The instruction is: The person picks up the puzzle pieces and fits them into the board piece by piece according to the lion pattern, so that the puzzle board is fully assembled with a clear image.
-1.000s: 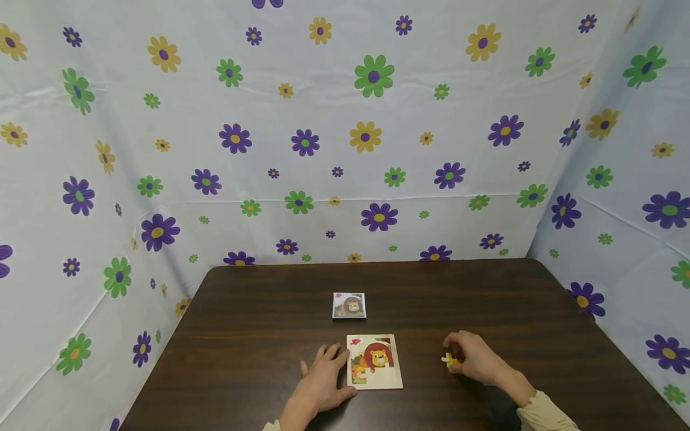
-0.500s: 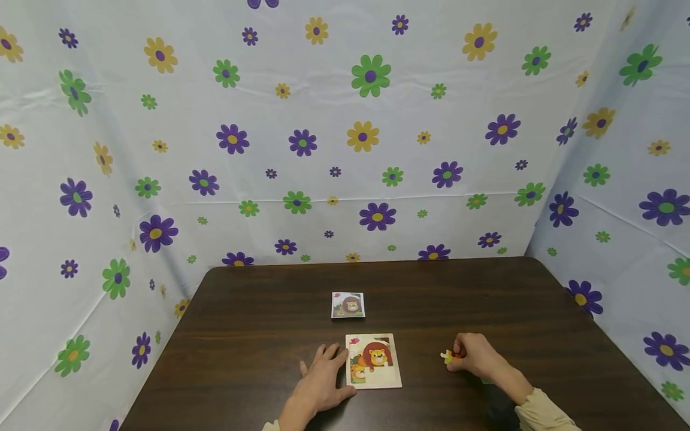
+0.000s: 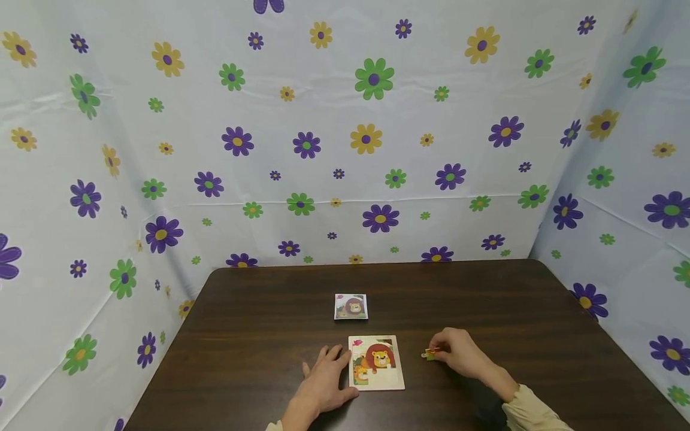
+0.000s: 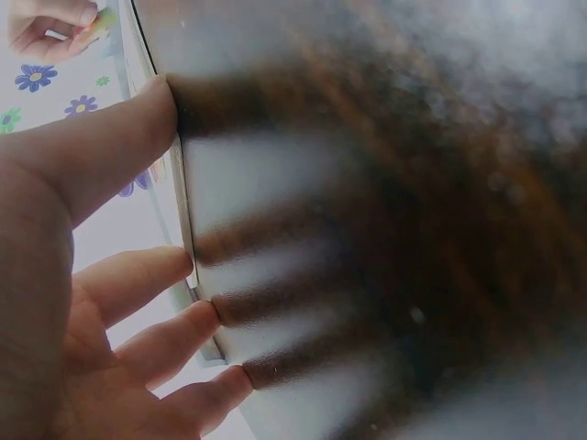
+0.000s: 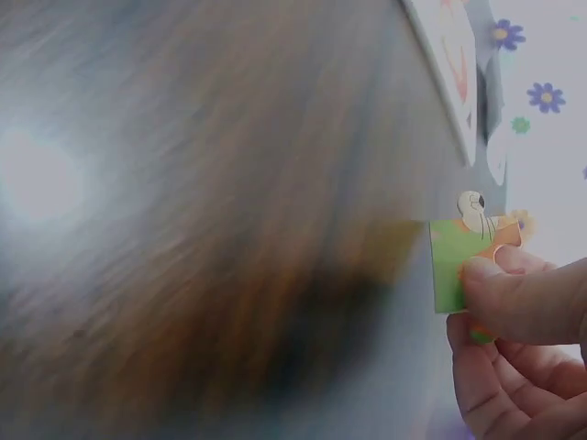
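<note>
A square wooden puzzle board [image 3: 399,380] lies on the table, with a lion picture partly filled in and bare wood at its lower right. Along its left edge rests my left hand [image 3: 323,386], fingers spread, the thumb near the lower left corner. In the left wrist view those fingertips [image 4: 174,261] touch the board's side and the tabletop. My right hand [image 3: 463,353], right of the board, pinches a puzzle piece [image 5: 451,270] between thumb and fingers. That piece is green and orange with a pale knob, and the fingers cover part of it.
Behind the board lies a small picture card [image 3: 351,306] showing the same lion. The dark wooden table [image 3: 269,317] has rounded far corners. White flowered cloth [image 3: 334,179] hangs behind it and on both sides.
My right hand has moved left toward the board with the puzzle piece, which has turned a little in the fingers. The left hand stays at the board's edge.
</note>
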Available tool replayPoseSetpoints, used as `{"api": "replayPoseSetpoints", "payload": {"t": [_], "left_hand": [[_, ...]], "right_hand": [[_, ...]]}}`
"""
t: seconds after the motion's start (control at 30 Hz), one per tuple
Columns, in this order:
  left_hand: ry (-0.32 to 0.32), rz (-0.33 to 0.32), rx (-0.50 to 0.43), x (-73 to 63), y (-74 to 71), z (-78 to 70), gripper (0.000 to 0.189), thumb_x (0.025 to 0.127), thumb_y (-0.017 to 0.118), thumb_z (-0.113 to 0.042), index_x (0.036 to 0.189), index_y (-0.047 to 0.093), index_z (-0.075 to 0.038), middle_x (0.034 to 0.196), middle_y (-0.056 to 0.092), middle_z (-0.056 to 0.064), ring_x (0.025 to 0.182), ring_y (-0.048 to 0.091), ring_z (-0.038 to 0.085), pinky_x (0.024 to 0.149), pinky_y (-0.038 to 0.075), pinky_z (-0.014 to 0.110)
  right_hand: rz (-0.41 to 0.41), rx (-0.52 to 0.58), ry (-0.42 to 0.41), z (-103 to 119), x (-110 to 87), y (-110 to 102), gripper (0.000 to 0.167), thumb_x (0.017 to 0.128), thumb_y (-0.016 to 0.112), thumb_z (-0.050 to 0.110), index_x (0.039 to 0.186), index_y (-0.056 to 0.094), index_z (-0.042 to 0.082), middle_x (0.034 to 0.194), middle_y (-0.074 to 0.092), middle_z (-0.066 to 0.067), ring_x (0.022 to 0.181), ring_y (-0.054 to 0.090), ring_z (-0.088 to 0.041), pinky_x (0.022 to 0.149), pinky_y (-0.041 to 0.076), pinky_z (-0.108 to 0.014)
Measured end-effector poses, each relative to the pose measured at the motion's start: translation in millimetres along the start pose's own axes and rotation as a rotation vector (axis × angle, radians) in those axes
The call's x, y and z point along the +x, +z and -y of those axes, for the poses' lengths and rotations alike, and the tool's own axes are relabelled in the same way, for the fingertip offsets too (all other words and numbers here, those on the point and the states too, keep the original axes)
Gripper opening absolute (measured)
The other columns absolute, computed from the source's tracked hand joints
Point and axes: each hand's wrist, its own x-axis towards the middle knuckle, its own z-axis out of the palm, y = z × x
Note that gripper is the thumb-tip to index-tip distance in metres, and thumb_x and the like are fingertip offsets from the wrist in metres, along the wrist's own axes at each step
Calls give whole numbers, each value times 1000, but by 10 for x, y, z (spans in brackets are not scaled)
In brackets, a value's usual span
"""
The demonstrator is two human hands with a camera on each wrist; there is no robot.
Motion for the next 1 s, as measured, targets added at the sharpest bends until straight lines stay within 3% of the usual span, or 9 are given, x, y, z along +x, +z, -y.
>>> {"api": "replayPoseSetpoints", "payload": {"t": [0.17,0.5,0.77,1.0], "left_hand": [[-1,2,-4,4,1,0,73,74,78,-45,136,55,-15,141,46,16,130,35,48,82,22,84],[1,-7,-10,1,4,-10,72,73,79,-44,135,56,-14,140,47,16,130,36,47,83,22,83],[-5,7,-8,23,2,-27,72,74,79,-44,135,56,-14,140,46,16,131,35,46,83,22,83],[2,1,5,17,-1,-13,72,74,78,-46,135,56,-14,140,47,16,130,36,46,82,23,83]], "right_hand": [[-10,-8,-32,115,152,8,13,78,74,-1,79,71,11,77,66,5,68,57,-3,59,47,-25],[-70,61,12,300,314,159,9,80,75,4,85,75,11,81,70,3,68,58,-3,61,50,-23],[6,190,-7,442,360,299,13,83,72,5,96,72,2,80,68,0,66,55,-2,59,48,-22],[71,350,15,592,356,499,10,80,75,5,86,67,4,77,66,1,67,58,-3,57,49,-22]]}}
